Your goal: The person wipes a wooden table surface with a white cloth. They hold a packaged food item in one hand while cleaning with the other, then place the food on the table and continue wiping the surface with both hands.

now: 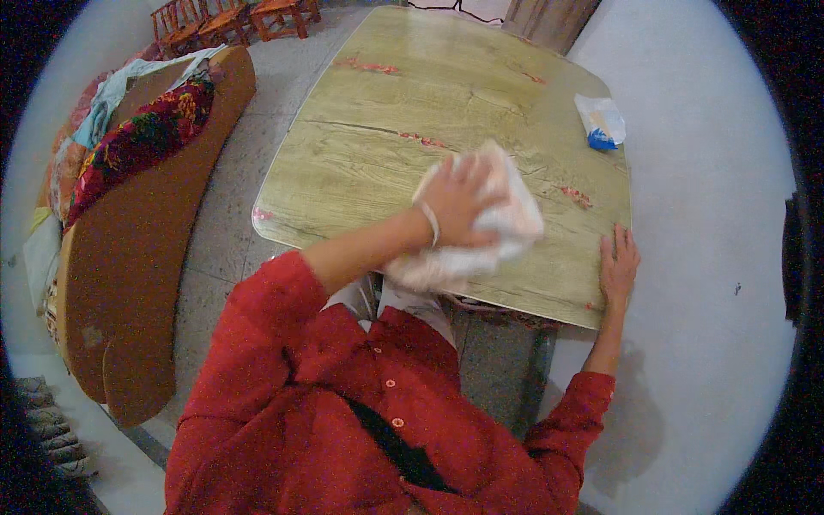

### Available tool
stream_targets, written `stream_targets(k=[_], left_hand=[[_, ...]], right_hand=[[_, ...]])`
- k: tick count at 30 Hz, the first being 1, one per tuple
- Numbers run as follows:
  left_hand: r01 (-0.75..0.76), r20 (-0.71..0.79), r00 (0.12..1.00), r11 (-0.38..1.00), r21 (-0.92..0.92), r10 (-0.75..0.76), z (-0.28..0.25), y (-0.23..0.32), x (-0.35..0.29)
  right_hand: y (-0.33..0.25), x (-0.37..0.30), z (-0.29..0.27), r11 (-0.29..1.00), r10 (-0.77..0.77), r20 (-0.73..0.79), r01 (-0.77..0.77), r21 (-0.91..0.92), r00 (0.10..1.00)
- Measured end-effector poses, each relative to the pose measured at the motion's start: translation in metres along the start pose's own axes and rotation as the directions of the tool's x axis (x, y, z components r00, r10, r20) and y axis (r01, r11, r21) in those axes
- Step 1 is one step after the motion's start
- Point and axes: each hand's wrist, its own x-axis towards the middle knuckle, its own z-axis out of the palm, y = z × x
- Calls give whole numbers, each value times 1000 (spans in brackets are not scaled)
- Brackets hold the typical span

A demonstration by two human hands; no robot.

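A pale pink and white cloth lies bunched on the green wood-patterned table, one corner hanging over the near edge. My left hand, a white bangle at its wrist, presses down on the cloth and holds it against the tabletop. Hand and cloth are both slightly blurred. At the table's right edge, beside the wall, my right hand rests palm down with its fingers stretched out and nothing in them.
A white and blue plastic packet sits at the table's far right, near the white wall. On the left stands a brown sofa heaped with colourful cloths. Wooden chairs are at the far left.
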Motion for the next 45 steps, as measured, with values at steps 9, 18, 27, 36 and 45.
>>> stream_targets(k=[9, 18, 27, 36, 45], left_hand=[[302, 142, 943, 953, 25, -302, -67, -54, -139], [151, 21, 988, 988, -28, -150, -6, 26, -25], [250, 137, 958, 968, 20, -251, -61, -30, -130], [655, -121, 746, 689, 309, -655, -19, -176, -21], [-89, 130, 987, 993, -79, 99, -32, -6, -41]], right_hand=[[4, -10, 6, 994, -78, -42, 74, -80, 996], [0, 0, 1, 999, 42, 22, -41, -35, 999], [9, -7, 12, 998, -15, -44, 13, -58, 999], [-1, -1, 4, 1000, 22, -40, -22, 9, 999], [1, -8, 3, 1000, -7, -55, 7, 16, 998]])
